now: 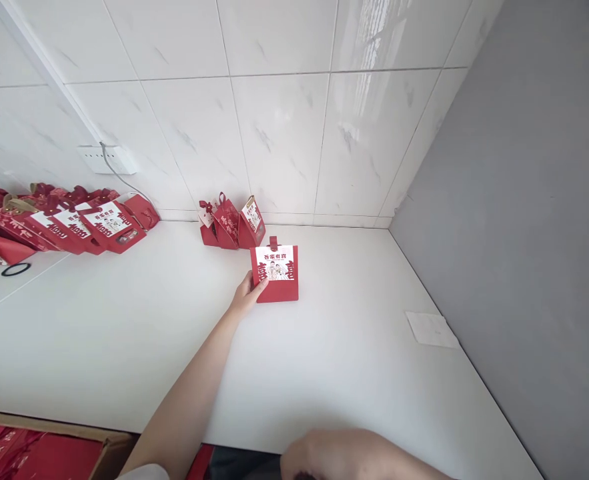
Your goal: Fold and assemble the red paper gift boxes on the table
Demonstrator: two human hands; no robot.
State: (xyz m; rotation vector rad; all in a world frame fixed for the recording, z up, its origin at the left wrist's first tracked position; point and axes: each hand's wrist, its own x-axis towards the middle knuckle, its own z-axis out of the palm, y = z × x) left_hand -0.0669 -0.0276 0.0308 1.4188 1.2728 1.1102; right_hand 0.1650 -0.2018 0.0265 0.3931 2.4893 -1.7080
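Red box (279, 291) is upright at the white surface (344, 320), side pinched by the left hand (245, 295), thumb in front; right hand (339, 452) low, grip unclear.

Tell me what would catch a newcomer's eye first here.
Probably the red gift box with a white printed label, near the middle of the white counter, gripped by the left hand. Next, the crowd of red boxes along the wall at far left, and the smaller red group behind the held box. The right hand shows at the bottom edge.
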